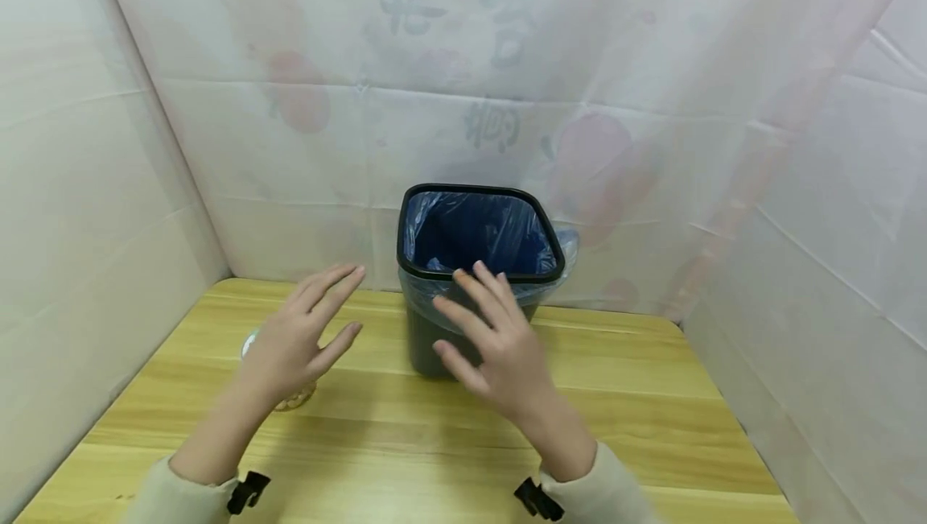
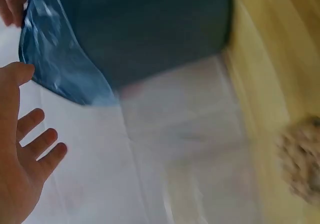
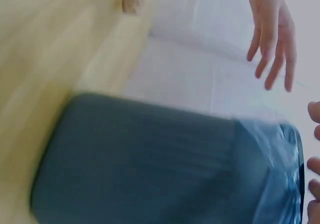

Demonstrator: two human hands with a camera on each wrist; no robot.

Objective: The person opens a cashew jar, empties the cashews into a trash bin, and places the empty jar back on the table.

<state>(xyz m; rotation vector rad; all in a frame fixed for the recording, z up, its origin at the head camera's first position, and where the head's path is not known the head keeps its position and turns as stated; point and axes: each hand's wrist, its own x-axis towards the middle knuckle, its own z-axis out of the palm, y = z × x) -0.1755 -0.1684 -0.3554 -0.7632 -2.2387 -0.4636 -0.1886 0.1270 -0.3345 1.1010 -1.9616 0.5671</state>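
Note:
A dark grey trash bin [image 1: 427,343] stands upright on the wooden table, lined with a clear bluish plastic bag [image 1: 510,238] folded over its black rim. My right hand [image 1: 503,351] hovers in front of the bin with fingers spread, fingertips overlapping the near rim; whether they touch it I cannot tell. To the left of the bin, my left hand [image 1: 293,343] is held in the air, fingers extended and holding nothing. Partly hidden behind that hand is a bumpy tan object [image 2: 302,159], blurred in the left wrist view; its kind is unclear.
The light wood table [image 1: 391,460] is enclosed by pale fabric walls at the back and both sides. The back cloth [image 1: 434,138] carries faint characters and pink patches. A bit of the bag [image 1: 568,250] sticks out at the bin's right.

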